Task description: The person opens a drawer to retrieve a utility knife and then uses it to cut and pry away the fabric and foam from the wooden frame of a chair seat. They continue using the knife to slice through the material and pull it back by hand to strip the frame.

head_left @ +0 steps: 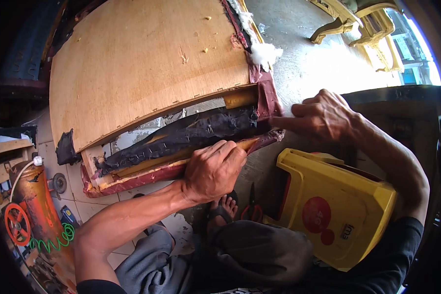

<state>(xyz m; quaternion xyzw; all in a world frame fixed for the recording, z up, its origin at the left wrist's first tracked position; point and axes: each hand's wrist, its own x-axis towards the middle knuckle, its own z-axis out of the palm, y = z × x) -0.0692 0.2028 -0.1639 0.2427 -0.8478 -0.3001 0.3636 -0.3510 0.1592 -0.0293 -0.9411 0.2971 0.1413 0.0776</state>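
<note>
A wooden furniture frame with a plywood panel [147, 63] lies in front of me, its edges wrapped in maroon upholstery [132, 185]. Black fabric [181, 136], dotted with staples, runs along the gap below the panel. My left hand [215, 167] is closed over the near upholstered rail, knuckles up, with its fingertips hidden. At the frame's right corner, my right hand [321, 116] has curled fingers and touches the loose maroon cover [268, 100]. Its fingertips are blurred, and what they pinch cannot be made out.
White stuffing [265, 55] sticks out along the right edge. A yellow plastic stool [333, 210] lies by my right knee, near red-handled scissors [252, 210]. Left stands an orange tank [36, 196] with a green coiled hose [54, 240]. Carved yellow furniture legs [335, 29] are behind.
</note>
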